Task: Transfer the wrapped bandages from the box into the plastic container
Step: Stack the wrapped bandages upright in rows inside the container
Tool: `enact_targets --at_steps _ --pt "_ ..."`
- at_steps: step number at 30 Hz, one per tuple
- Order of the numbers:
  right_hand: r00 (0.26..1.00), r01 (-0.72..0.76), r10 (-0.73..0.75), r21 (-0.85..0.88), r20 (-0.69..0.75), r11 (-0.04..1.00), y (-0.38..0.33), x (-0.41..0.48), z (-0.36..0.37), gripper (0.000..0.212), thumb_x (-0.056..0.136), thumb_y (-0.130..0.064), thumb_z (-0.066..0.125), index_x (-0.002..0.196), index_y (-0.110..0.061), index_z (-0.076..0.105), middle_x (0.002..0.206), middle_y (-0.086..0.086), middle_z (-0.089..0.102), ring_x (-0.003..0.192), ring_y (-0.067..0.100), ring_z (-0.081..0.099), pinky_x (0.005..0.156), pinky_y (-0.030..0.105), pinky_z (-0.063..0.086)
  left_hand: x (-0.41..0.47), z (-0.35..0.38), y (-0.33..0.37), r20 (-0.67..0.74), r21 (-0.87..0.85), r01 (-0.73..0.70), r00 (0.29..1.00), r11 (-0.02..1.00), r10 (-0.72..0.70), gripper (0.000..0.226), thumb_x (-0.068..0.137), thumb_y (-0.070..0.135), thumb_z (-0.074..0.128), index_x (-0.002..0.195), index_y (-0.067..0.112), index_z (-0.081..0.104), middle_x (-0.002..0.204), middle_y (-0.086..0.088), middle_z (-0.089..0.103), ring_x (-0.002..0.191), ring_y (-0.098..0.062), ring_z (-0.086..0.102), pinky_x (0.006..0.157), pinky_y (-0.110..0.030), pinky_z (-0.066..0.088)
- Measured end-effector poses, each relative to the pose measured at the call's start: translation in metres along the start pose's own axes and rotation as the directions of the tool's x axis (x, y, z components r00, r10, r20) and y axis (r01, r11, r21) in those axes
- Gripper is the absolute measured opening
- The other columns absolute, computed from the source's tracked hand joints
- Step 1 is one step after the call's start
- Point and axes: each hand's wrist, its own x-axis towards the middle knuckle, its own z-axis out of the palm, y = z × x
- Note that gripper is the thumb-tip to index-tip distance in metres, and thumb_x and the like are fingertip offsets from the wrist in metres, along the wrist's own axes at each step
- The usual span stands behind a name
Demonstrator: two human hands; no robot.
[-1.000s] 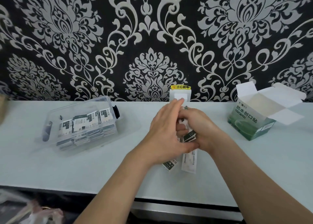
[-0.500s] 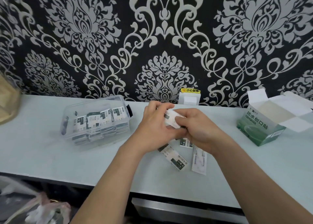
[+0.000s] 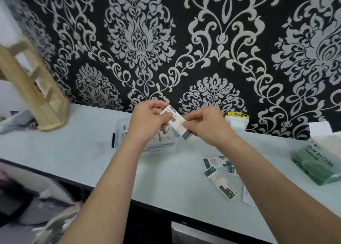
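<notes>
Wrapped bandages (image 3: 176,123) — a thin stack of white paper strips with dark green ends — are held tilted between the two hands, above the bench. The left hand (image 3: 147,122) pinches the upper end with thumb and curled fingers; the right hand (image 3: 206,125) pinches the lower end the same way, its other fingers folded in. Both hands have hold of the wrapped bandages and nothing else.

Just under them lies the clear plastic container (image 3: 120,131), half hidden by the left wrist and blurred; more green-and-white strips show through its wall. Beside the right forearm, loose white bandage strips (image 3: 219,183) lie scattered flat on the pale bench (image 3: 55,147), some overlapping — how many I cannot tell. Further right stands the green cardboard box (image 3: 321,162), its white flaps open, with Chinese lettering on its side.

Behind the right hand a white socket with a yellow label (image 3: 237,120) sits against the black wallpaper with silver damask pattern (image 3: 138,40). At the far left a light wooden rack (image 3: 36,88) stands on the bench.
</notes>
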Motion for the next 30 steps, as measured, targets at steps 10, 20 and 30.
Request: enact_targets --at_steps 10,20,30 --pt "0.986 -0.033 0.055 -0.137 0.160 0.990 -0.028 0.047 0.063 0.014 0.083 -0.012 0.073 0.090 -0.020 0.065 0.082 0.000 0.066 0.067 0.018 0.069 0.056 0.028 0.053 0.028 -0.057 -0.023 0.024 0.217 0.185 0.980 0.958 -0.195 0.014 0.084 0.005 0.072 0.095 0.002 0.066 0.081 -0.016 0.072 0.057 -0.015 0.062 0.054 -0.021 0.053" --pt "0.943 0.146 0.071 -0.599 0.324 0.787 -0.026 0.071 0.076 0.026 0.086 -0.002 0.054 0.110 -0.012 0.058 0.104 0.009 0.061 0.088 0.027 0.061 0.064 0.035 0.051 0.058 -0.047 -0.043 0.076 0.644 0.166 0.958 0.747 -0.278 0.017 0.082 0.011 0.074 0.077 0.013 0.058 0.066 -0.009 0.071 0.065 -0.024 0.071 0.078 -0.042 0.059" --pt "0.881 0.228 0.112 -0.620 0.460 0.751 -0.023 0.080 0.080 0.024 0.088 -0.001 0.056 0.110 -0.009 0.060 0.094 0.009 0.069 0.092 0.023 0.067 0.053 0.030 0.052 0.053 -0.030 -0.049 0.019 0.789 0.121 0.975 0.602 -0.221 0.030 0.074 0.025 0.077 0.098 0.010 0.068 0.059 0.003 0.062 0.068 -0.019 0.067 0.077 -0.035 0.057"
